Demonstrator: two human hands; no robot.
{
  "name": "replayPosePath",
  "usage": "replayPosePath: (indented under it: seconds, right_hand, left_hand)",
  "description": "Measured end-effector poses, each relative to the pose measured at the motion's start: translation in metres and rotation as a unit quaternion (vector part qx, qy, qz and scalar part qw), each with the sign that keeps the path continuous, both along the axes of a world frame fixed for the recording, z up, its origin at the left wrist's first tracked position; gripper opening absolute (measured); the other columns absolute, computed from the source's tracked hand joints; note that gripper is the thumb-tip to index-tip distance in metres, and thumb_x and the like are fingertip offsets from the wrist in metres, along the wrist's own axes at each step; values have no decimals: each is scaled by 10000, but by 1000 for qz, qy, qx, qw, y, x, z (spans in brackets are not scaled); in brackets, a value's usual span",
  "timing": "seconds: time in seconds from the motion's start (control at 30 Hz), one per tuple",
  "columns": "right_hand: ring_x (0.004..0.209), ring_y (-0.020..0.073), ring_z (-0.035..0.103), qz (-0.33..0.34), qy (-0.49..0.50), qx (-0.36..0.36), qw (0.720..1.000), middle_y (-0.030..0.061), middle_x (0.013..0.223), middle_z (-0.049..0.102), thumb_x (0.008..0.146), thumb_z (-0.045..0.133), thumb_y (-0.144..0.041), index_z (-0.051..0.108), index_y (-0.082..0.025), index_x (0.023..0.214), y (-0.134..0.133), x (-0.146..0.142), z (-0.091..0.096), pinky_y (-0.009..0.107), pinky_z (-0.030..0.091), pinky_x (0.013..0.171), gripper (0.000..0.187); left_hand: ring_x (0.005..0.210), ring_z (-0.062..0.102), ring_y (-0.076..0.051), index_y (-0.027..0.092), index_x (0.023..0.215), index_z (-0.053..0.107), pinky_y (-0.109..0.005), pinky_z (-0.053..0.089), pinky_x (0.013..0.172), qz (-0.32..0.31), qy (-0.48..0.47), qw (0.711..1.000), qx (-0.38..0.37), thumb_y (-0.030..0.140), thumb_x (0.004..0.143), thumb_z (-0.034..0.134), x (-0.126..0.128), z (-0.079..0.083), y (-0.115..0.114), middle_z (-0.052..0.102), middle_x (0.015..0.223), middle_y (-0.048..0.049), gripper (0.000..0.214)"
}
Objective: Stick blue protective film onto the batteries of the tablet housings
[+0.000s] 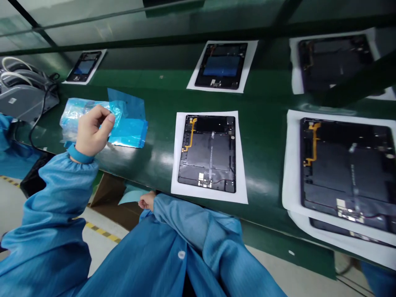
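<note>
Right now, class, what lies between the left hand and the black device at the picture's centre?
In the head view, blue film, then green table, then the left margin of the white sheet.

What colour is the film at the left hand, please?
The film is translucent blue, best seen in the head view.

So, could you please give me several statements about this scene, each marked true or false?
1. The left hand pinches a translucent blue film. True.
2. The left wrist is bare. False: it wears a blue band.
3. The right hand lies on the green table. False: it is off the near edge, by a pale blue sheet.
4. The middle near device lies on white sheeting. True.
5. Grey equipment stands at right. False: at left.
</note>
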State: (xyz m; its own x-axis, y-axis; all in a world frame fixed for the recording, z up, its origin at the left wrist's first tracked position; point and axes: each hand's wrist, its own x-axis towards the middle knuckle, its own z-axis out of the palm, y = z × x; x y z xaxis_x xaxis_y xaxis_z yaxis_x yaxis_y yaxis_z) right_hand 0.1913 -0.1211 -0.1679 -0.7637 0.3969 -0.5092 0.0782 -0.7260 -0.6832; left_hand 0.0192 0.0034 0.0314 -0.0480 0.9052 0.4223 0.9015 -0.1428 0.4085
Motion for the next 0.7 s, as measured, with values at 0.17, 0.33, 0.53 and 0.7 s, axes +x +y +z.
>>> replayPosePath:
  seconds: [0.17, 0.33, 0.53, 0.7]
  right_hand:
    - [728, 135, 638, 40, -21, -1, 999, 27, 878, 672, 968, 629, -373, 670, -164, 1049, -3, 12, 24, 303, 567, 662, 228]
    - [727, 172, 670, -5, 45, 197, 979, -17, 818, 729, 863, 710, -318, 757, -315, 924, 8, 88, 102, 346, 572, 746, 78]
    - [712, 169, 707, -225, -94, 391, 887, 27, 897, 765, 855, 740, -434, 734, -245, 1037, 73, 155, 157, 329, 606, 715, 263]
    - [632, 136, 684, -228, -166, 509, 813, -7, 766, 741, 917, 689, -343, 714, -225, 900, 90, 166, 159, 270, 584, 657, 122]
  left_hand:
    - [575, 408, -102, 210, 761, 523, -268, 375, 579, -24, 21, 999, 3, 386, 915, 550, 11, 0, -13, 506, 638, 24, 236]
    - [626, 483, -128, 229, 795, 506, -301, 410, 609, -130, 82, 988, 18, 211, 916, 564, 51, 1, -45, 535, 697, 10, 136]
    - [566, 455, -157, 250, 726, 522, -356, 359, 542, -291, 200, 933, 63, 214, 880, 593, 120, -22, -62, 569, 632, 1, 173]
    - [523, 403, -146, 223, 655, 539, -355, 300, 521, -321, 216, 912, 136, 206, 868, 637, 154, -38, -53, 501, 557, 14, 235]
